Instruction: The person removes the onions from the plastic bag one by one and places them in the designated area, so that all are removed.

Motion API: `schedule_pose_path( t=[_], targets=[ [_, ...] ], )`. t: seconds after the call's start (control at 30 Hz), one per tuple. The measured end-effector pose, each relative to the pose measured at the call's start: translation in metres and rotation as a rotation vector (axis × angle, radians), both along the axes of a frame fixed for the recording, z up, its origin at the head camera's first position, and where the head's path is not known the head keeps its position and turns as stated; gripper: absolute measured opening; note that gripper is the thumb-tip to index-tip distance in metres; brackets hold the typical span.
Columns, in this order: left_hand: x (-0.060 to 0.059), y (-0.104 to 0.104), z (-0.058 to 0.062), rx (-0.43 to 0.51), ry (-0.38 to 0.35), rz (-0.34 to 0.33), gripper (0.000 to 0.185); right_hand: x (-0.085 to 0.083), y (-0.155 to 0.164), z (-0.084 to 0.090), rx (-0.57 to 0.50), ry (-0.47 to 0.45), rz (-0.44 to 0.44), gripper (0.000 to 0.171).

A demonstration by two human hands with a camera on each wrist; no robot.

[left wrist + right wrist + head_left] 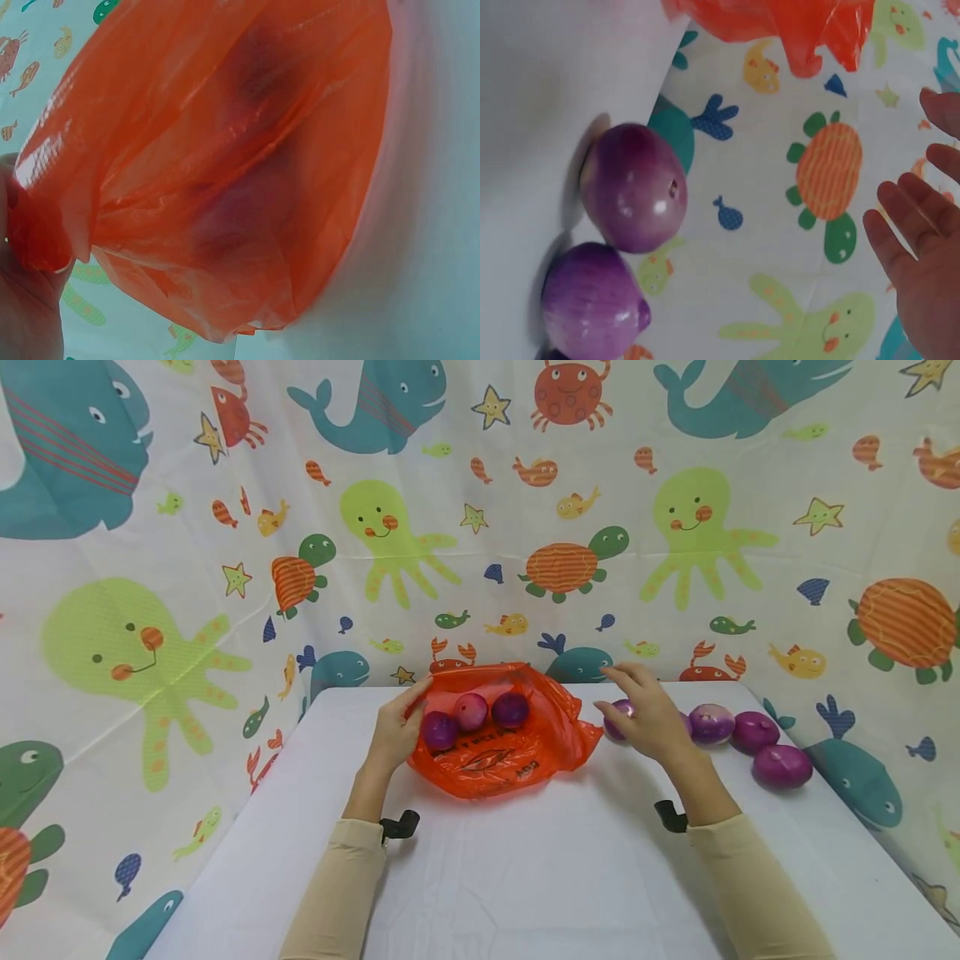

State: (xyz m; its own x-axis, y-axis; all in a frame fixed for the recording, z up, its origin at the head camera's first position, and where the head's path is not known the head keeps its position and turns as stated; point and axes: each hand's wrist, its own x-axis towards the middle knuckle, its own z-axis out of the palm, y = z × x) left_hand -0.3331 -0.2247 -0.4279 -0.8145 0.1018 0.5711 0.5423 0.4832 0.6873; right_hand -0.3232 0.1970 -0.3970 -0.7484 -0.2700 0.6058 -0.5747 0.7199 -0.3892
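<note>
A red plastic bag [536, 756] with dark print lies on its side on the white table, its mouth held up. Several red onions [471, 712] show inside. My left hand [396, 733] grips the left edge of the bag's mouth; in the left wrist view the thumb side of the hand [30, 311] bunches the plastic. To the bag's right my right hand [645, 714] is raised with fingers spread and nothing in it. Beyond that hand sits a loose onion [615, 727], partly hidden. In the right wrist view two onions [634, 187] stand apart from the fingers.
Several more onions [782, 767] lie in a loose row at the table's right side, next to its edge. A white cloth covers the table [510, 877]. Behind and beside it hangs a curtain [450, 535] printed with sea animals.
</note>
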Motion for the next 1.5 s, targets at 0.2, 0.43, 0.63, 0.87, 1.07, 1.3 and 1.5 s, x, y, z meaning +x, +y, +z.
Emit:
schedule_pose_path(
  t=[0.2,0.43,0.63,0.87,1.07,1.3,1.5],
  targets=[
    [-0.001,-0.001,-0.001,-0.008,0.015,-0.005,0.047,0.001,-0.021,-0.002,0.028,0.021,0.046,0.059],
    [-0.001,-0.002,-0.001,-0.008,0.023,-0.013,0.047,0.001,-0.04,-0.005,0.049,0.014,0.082,0.058],
    [-0.001,-0.002,-0.001,-0.005,0.028,-0.012,0.047,0.0,-0.055,-0.006,0.038,0.037,0.146,0.056],
    [-0.001,-0.003,-0.001,-0.005,0.027,-0.007,0.045,0.0,-0.076,-0.009,0.051,0.024,0.177,0.055],
    [-0.001,-0.002,-0.002,-0.009,0.026,-0.007,0.046,0.0,-0.09,-0.012,0.049,0.017,0.217,0.058],
    [-0.002,-0.002,-0.002,-0.007,0.02,-0.001,0.046,0.0,-0.099,-0.013,0.057,0.011,0.242,0.056],
    [-0.002,-0.003,-0.002,0.011,0.02,-0.012,0.046,0.0,-0.104,-0.014,0.047,0.022,0.255,0.056]
  ],
)
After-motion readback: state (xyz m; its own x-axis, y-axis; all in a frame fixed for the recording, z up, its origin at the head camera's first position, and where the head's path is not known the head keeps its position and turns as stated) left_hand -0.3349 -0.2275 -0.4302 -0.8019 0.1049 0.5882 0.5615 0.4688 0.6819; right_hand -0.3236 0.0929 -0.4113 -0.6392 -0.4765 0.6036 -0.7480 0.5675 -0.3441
